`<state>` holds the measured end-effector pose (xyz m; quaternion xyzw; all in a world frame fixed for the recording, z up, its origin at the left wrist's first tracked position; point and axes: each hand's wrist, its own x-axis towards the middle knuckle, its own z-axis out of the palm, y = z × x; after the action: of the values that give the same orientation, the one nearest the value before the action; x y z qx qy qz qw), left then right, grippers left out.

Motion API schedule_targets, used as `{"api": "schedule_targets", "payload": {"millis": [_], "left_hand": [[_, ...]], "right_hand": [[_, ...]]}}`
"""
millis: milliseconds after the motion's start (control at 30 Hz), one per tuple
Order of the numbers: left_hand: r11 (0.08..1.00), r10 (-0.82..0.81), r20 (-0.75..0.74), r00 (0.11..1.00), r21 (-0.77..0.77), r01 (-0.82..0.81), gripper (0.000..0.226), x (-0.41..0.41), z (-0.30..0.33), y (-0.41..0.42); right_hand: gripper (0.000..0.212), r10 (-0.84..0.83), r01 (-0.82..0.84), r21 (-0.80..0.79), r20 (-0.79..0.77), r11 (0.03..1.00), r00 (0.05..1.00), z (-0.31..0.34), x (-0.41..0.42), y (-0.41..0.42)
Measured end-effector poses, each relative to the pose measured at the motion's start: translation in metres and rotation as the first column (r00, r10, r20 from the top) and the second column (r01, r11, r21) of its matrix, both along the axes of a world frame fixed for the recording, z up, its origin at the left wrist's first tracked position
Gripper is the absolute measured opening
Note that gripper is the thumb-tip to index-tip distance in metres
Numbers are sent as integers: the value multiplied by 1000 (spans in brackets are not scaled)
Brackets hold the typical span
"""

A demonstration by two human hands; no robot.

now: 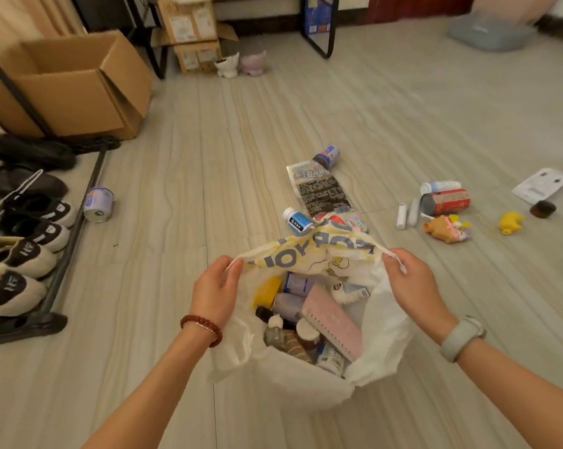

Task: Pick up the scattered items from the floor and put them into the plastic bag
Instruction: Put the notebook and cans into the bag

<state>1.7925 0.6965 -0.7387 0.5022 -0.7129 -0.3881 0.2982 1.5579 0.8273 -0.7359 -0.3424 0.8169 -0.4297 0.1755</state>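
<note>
White plastic bag (384, 322) with blue-and-yellow print sits on floor (228, 163) at centre, mouth stretched wide. Left hand (216, 288) pinches left handle; right hand (410, 276) pinches right handle. Inside: pink comb (333, 320), yellow item (268, 291), bottles, jars. Beyond far rim: blue-label bottle (297, 220), black printed packet (323, 192), small can (327, 156). Right: red can (445, 201), yellow toy (510, 222). Shoe rack (64, 251) along left edge; bare floor between rack and bag.

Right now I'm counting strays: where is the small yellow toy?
The small yellow toy lies far right on the floor, between the brown jar and the orange packet.
</note>
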Motion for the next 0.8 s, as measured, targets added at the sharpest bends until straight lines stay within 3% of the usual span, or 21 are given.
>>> {"api": "schedule_targets", "payload": {"millis": [167,333,567,700,800], "left_hand": [[989,-51,14,999,-140,52,21,-1,36,4],[981,101,-35,994,-161,-105,21,19,64,-11],[970,242,222,944,-21,-244,31,52,12,-60],[964,262,313,913,-44,-262,37,58,-16,-95],[978,208,499,841,-76,-196,51,57,-41,-113]], "right_hand": [[13,173,-178,-16,-158,984,972,49,11,-9],[5,186,-210,-123,-177,970,966,87,6,-36],[20,357,-311,207,-253,928,899,15,7,-92],[24,339,-247,281,-347,927,874,-8,6,-132],[30,392,-243,363,-427,900,815,-24,17,-151]]}}
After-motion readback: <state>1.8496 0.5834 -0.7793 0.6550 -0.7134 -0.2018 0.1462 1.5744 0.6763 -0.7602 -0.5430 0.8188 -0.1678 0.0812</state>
